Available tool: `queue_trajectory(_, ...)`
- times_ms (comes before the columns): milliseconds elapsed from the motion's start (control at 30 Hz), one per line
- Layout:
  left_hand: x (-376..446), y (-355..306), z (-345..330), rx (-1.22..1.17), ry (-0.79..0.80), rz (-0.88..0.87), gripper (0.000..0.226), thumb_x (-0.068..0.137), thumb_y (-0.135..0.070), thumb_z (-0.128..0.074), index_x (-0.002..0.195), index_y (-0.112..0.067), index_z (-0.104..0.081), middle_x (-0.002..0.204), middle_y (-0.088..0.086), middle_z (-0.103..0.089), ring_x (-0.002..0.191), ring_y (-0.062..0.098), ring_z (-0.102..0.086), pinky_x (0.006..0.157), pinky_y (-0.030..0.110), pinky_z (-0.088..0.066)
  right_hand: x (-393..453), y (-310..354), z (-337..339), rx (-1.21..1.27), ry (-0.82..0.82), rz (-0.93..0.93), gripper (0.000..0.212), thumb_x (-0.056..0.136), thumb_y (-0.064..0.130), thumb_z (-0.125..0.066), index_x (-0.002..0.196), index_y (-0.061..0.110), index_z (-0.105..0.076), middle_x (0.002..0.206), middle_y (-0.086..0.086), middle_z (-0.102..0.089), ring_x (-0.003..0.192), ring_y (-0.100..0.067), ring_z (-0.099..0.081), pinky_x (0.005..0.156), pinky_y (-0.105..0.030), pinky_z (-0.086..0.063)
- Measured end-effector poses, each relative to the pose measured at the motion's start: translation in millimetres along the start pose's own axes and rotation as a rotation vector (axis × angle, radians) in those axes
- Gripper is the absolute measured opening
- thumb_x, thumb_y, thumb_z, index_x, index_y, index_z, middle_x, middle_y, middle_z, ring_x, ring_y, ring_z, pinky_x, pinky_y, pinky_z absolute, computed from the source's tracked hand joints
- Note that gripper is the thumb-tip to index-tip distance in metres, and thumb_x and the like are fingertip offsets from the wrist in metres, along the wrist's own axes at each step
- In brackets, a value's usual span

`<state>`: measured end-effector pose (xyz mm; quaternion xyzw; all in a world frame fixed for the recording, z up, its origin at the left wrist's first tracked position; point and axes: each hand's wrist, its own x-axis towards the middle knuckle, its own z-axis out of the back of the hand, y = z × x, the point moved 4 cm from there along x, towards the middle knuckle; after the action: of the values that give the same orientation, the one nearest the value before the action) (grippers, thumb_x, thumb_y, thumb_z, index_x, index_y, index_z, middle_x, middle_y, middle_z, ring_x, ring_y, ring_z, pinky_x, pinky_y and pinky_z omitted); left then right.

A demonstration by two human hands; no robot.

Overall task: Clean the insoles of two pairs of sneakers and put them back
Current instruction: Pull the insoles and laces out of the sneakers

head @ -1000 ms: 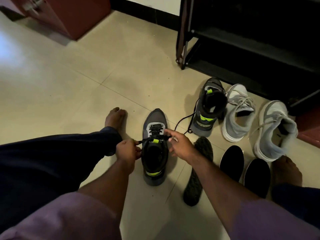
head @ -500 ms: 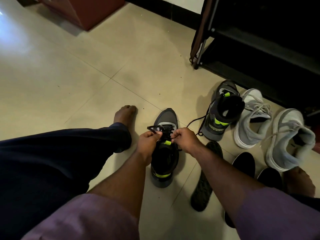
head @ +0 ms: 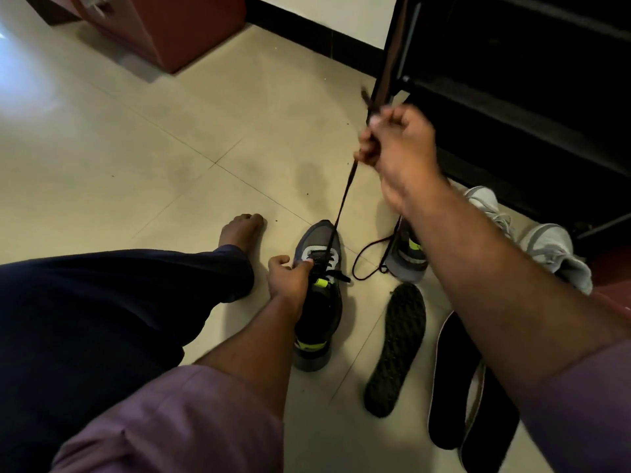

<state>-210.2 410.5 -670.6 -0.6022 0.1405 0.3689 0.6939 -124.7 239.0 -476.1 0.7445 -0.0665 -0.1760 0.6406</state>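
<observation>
The right hand (head: 397, 145) is raised with its fingers curled tight round a thin dark lace (head: 345, 196), which runs taut and straight down from the fist to the grey sneaker (head: 316, 295) below. The left hand (head: 288, 279) grips that sneaker at its laced throat, thumb and fingers wrapped over the edge. The shoe has a grey mesh toe, a pale eyelet panel, neon yellow tabs and a thick grey sole; it stands upright on the floor (head: 136, 148). Just right of the left hand lies a dark insole (head: 397, 346), long and rounded, its face covered in a fine dotted grid. Beyond it, under the right forearm, two smooth black insoles (head: 450, 377) with pale edges lie side by side. The second grey sneaker (head: 406, 257) sits beneath the right wrist, its loose lace looped on the floor. Two light grey sneakers (head: 549, 250) lie farther right. The floor is glossy cream tile with thin joints. A black rack (head: 512, 80) stands behind the right hand, a reddish-brown cabinet (head: 164, 29) far off to its left.
</observation>
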Motion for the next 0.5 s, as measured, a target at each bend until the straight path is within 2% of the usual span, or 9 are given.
queue_trajectory(67,-8.1,-7.1,-8.3,0.074,0.129,-0.141,0.044,0.089,-0.03,-0.07,0.127,-0.027,-0.047,0.121,0.0,-0.054,0.105,0.021,-0.059,0.092,0.038,-0.053,4.7,47.8,-6.6,0.041,0.013,0.132,0.01,0.097,0.005,-0.048,0.094,0.012,-0.054,0.074,-0.005,-0.059,0.061,-0.011,-0.056,0.062,-0.027,-0.054)
queue_trajectory(133,-17.9,-9.6,-20.4,0.232,0.334,-0.231,0.03,0.093,-0.036,-0.064,0.12,-0.027,-0.056,0.119,0.0,-0.061,0.107,0.019,-0.061,0.095,0.035,-0.051,3.4,91.1,-11.9,0.133,-0.016,0.267,0.009,0.096,0.001,-0.048,0.091,0.007,-0.053,0.071,-0.003,-0.058,0.059,-0.01,-0.056,0.062,-0.025,-0.053)
queue_trajectory(167,-20.0,-7.9,-23.9,0.362,0.399,-0.257,0.03,0.094,-0.04,-0.061,0.12,-0.024,-0.06,0.117,0.002,-0.065,0.107,0.02,-0.062,0.095,0.034,-0.051,1.4,106.7,-15.4,0.193,-0.034,0.298,0.011,0.095,0.0,-0.049,0.086,0.006,-0.053,0.068,-0.002,-0.057,0.058,-0.009,-0.056,0.061,-0.022,-0.052)
queue_trajectory(233,-19.3,-6.8,-26.2,0.551,0.431,-0.264,0.033,0.095,-0.044,-0.057,0.121,-0.023,-0.063,0.114,0.006,-0.066,0.105,0.022,-0.062,0.096,0.038,-0.051,-6.6,130.3,-23.1,0.243,-0.05,0.269,0.022,0.094,-0.001,-0.048,0.076,0.011,-0.053,0.066,0.002,-0.052,0.056,-0.004,-0.051,0.052,-0.011,-0.047)
queue_trajectory(300,-16.9,-10.6,-26.8,0.71,0.387,-0.258,0.034,0.094,-0.038,-0.059,0.125,-0.024,-0.059,0.117,0.007,-0.064,0.106,0.026,-0.062,0.096,0.041,-0.051,-9.1,140.0,-33.1,0.14,-0.004,0.254,0.021,0.094,0.0,-0.048,0.077,0.012,-0.053,0.068,0.003,-0.048,0.054,-0.001,-0.048,0.046,-0.005,-0.042)
queue_trajectory(367,-14.2,-21.3,-28.2,0.877,0.307,-0.308,0.038,0.091,-0.029,-0.058,0.129,-0.028,-0.056,0.122,0.006,-0.063,0.11,0.028,-0.06,0.098,0.041,-0.05,-7.2,142.2,-41.6,0.098,0.057,0.325,0.02,0.094,-0.001,-0.048,0.078,0.009,-0.053,0.07,-0.001,-0.055,0.054,-0.004,-0.052,0.055,-0.013,-0.052)
queue_trajectory(400,-14.6,-27.2,-29.1,0.879,0.272,-0.338,0.039,0.09,-0.023,-0.058,0.128,-0.03,-0.056,0.123,0.004,-0.064,0.11,0.028,-0.06,0.097,0.041,-0.05,-4.1,136.3,-39.3,0.098,0.079,0.348,0.015,0.094,-0.002,-0.049,0.083,0.006,-0.054,0.074,-0.005,-0.06,0.058,-0.009,-0.056,0.062,-0.025,-0.058)
queue_trajectory(433,-14.9,-32.8,-30.2,0.819,0.251,-0.354,0.04,0.089,-0.018,-0.058,0.127,-0.031,-0.056,0.122,0.002,-0.064,0.107,0.026,-0.061,0.092,0.039,-0.053,0.0,125.4,-34.7,0.095,0.094,0.337,0.01,0.095,-0.002,-0.049,0.089,0.006,-0.054,0.081,-0.01,-0.063,0.061,-0.014,-0.057,0.068,-0.035,-0.058)
queue_trajectory(500,-15.6,-40.1,-33.0,0.599,0.239,-0.311,0.039,0.092,-0.012,-0.06,0.129,-0.025,-0.056,0.113,-0.003,-0.063,0.096,0.021,-0.062,0.071,0.027,-0.055,7.6,92.0,-19.9,0.037,0.111,0.24,0.011,0.094,-0.001,-0.051,0.094,0.009,-0.055,0.094,-0.015,-0.063,0.063,-0.015,-0.058,0.07,-0.039,-0.058)
